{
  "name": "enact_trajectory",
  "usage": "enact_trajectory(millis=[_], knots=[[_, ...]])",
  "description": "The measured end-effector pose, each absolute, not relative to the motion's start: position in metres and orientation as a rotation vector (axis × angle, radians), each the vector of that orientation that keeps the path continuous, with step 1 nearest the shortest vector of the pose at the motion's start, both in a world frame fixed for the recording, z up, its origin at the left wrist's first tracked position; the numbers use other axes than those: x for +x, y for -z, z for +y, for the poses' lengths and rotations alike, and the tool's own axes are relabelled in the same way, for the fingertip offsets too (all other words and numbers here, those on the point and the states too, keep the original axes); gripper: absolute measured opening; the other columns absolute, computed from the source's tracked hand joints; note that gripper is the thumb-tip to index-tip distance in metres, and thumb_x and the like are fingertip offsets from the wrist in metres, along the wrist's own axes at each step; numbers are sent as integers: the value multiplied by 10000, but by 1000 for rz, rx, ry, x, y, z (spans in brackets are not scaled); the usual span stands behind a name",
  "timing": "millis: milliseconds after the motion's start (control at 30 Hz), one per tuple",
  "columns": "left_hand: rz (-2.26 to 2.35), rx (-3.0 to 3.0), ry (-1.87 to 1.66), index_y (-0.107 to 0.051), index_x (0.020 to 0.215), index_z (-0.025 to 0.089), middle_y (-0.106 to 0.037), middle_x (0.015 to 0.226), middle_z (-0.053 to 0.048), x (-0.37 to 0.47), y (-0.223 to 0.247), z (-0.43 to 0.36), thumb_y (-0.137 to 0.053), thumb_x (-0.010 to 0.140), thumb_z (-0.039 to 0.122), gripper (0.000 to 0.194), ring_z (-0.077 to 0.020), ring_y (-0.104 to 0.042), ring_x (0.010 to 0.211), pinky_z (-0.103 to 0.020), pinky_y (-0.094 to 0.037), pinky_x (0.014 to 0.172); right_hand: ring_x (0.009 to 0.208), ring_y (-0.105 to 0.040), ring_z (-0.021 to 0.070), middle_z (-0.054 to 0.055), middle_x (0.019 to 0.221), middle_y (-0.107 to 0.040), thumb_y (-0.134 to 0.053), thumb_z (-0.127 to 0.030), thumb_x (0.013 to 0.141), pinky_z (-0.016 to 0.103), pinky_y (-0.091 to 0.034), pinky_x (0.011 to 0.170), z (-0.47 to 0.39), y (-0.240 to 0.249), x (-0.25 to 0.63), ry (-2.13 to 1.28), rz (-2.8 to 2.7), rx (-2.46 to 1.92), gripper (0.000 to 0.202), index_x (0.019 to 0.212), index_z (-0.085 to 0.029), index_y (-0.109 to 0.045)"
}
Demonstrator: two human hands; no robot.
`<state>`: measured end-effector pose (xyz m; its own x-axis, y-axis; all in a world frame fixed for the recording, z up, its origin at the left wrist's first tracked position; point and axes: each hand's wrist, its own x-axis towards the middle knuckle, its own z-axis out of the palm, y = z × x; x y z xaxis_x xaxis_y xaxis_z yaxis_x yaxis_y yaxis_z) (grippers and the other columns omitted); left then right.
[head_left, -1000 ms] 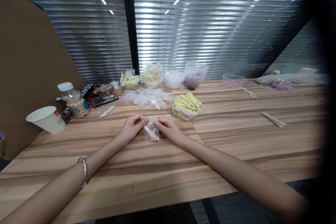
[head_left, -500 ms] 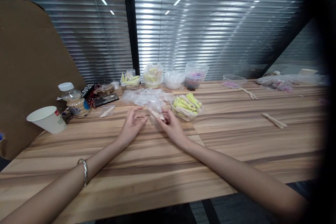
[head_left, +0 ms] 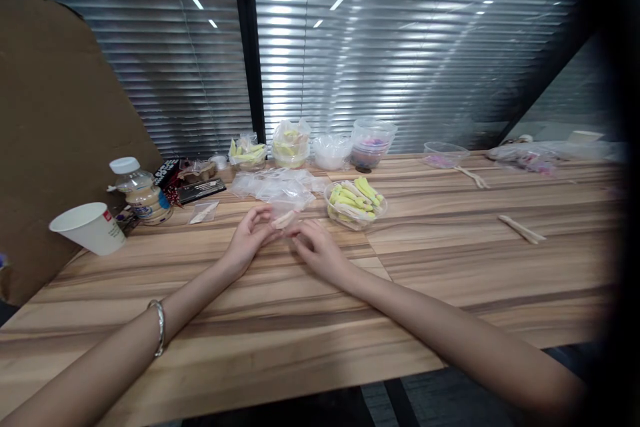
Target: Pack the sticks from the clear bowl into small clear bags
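A small clear plastic bag (head_left: 285,213) with a pale, peeled-banana-like piece in it lies between my hands. My left hand (head_left: 247,240) is closed on the bag's left edge, thumb against bent fingers. From the right, my right hand (head_left: 319,252) pinches the bag's near right corner; its fingertips are slightly blurred. Beyond the bag spreads a pile of clear plastic bags (head_left: 273,183). To the right of my right hand stands a clear round bowl (head_left: 350,221) full of yellow and cream banana-shaped pieces (head_left: 357,195).
On the left are a tilted paper cup (head_left: 87,227), a plastic bottle (head_left: 140,190), a black flat case (head_left: 203,190) and a filled small bag (head_left: 204,212). Tubs (head_left: 291,147) line the blinds. A pale split strip (head_left: 521,229) lies on the right.
The bag with the pale piece has come down and left, nearer the table. My left hand has closed on its edge, and my right hand has shifted left and nearer me.
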<state>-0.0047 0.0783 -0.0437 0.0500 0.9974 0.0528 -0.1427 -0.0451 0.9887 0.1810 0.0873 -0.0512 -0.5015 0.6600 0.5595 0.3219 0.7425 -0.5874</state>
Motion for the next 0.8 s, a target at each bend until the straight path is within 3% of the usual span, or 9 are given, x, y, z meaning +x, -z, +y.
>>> enact_trajectory(millis=[167, 333, 400, 533, 700, 800], knots=[[998, 1128, -1289, -345, 1188, 353, -475, 1090, 16, -3, 41, 76, -635, 682, 301, 585, -46, -583, 905, -272, -538, 888, 1022, -493, 165, 74, 1095, -513, -484, -332, 871, 332, -401, 894, 93, 54, 181, -822, -1865, -864, 351, 1184, -196, -404], [1061, 1407, -1109, -475, 1050, 208, -508, 1151, -45, 1, 44, 76, -632, 682, 350, 424, -81, -574, 964, -238, -522, 888, 835, -526, 142, 46, 924, -526, -476, -347, 875, 285, -444, 743, 93, 58, 180, -905, -1808, -778, 267, 1074, -185, -404], [1186, 1549, -1190, -475, 1088, 215, -472, 1212, -57, 2, 45, 75, -629, 682, 365, 460, -84, -543, 1024, -210, -508, 890, 782, -514, 137, 41, 885, -517, -504, -339, 860, 275, -439, 699, 90, 57, 181, -844, -1808, -797, 290, 1074, -180, -392], [1337, 1683, -1233, -477, 1079, 211, -490, 1164, -62, 5, 43, 68, -610, 693, 394, 447, -66, -541, 951, -193, -510, 818, 742, -496, 134, 39, 841, -501, -505, -306, 858, 272, -432, 671, 85, 52, 182, -721, -1825, -810, 232, 1024, -168, -421], [910, 1493, -992, -324, 1236, 285, -395, 1336, -60, 9, 39, 62, -661, 666, 306, 662, -122, -483, 1184, -257, -468, 992, 1004, -497, 161, 79, 1070, -524, -441, -243, 894, 326, -409, 885, 80, 40, 182, -700, -2024, -624, 234, 1116, -184, -489], [918, 1371, -1101, -394, 1187, 233, -455, 1297, -65, 7, 40, 69, -654, 674, 300, 579, -132, -488, 1179, -255, -446, 1000, 1071, -470, 164, 73, 1091, -528, -408, -183, 898, 345, -368, 948, 79, 36, 181, -645, -2082, -560, 219, 1074, -188, -539]])
